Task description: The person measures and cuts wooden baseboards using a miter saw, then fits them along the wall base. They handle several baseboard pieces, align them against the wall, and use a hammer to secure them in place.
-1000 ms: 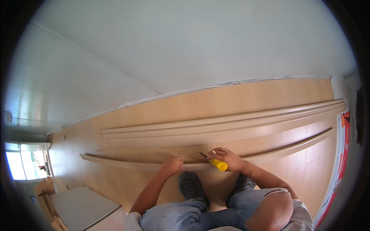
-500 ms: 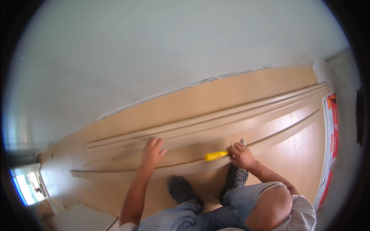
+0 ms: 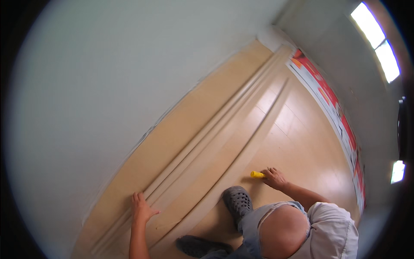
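Note:
My right hand (image 3: 274, 178) is closed round a yellow-handled tool (image 3: 257, 174), held low over the floor to the right of my shoe. The yellow end points left out of my fist; its other end is hidden by the hand. My left hand (image 3: 142, 208), thumb spread from the fingers, rests on a bundle of long pale wood-coloured trim strips (image 3: 207, 137). That bundle runs from lower left up to the far corner. Nearer me lies a separate long strip (image 3: 241, 157), roughly alongside it, passing just beyond my shoes.
A white wall (image 3: 99, 95) borders the wood-look floor (image 3: 297, 138) at the left. Red and white printed sheeting or packaging (image 3: 327, 97) lines the right edge, below a grey wall (image 3: 345, 56). My grey clog shoes (image 3: 238, 203) stand close to the near strip.
My view has turned right toward the far corner. My left hand has shifted onto the strip bundle. My right hand, still holding the yellow-handled tool, is now clear of the near strip.

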A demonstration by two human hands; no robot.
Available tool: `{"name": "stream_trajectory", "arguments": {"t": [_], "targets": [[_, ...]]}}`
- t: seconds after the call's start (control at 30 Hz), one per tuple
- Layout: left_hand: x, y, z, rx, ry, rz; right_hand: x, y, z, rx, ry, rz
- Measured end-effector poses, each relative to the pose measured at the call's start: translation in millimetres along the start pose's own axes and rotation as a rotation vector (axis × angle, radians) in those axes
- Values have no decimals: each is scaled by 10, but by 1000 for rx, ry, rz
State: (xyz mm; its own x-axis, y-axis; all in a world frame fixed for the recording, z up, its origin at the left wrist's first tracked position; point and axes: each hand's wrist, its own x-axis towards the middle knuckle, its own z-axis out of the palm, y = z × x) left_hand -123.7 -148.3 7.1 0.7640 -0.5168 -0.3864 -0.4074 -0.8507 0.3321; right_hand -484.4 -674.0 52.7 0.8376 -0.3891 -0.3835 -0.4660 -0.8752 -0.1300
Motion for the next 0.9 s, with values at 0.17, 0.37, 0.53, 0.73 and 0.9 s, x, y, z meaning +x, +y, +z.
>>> {"name": "stream_trajectory", "arguments": {"t": [0.17,0.37,0.53,0.73,0.9], "targets": [[-50,-129,120,12,-15,34,395,-353,-288,48,158,-125],[-389,193,232,180,169,141,1318,-786,-684,0,351,-340],[-595,618,-134,328,-46,-28,1961,-936,-1049,-228,264,-589],[-723,482,376,262,-96,-48,2651,-502,-822,-321,313,-764],[-831,208,608,333,15,61,2649,-417,-854,-384,245,-806]]}}
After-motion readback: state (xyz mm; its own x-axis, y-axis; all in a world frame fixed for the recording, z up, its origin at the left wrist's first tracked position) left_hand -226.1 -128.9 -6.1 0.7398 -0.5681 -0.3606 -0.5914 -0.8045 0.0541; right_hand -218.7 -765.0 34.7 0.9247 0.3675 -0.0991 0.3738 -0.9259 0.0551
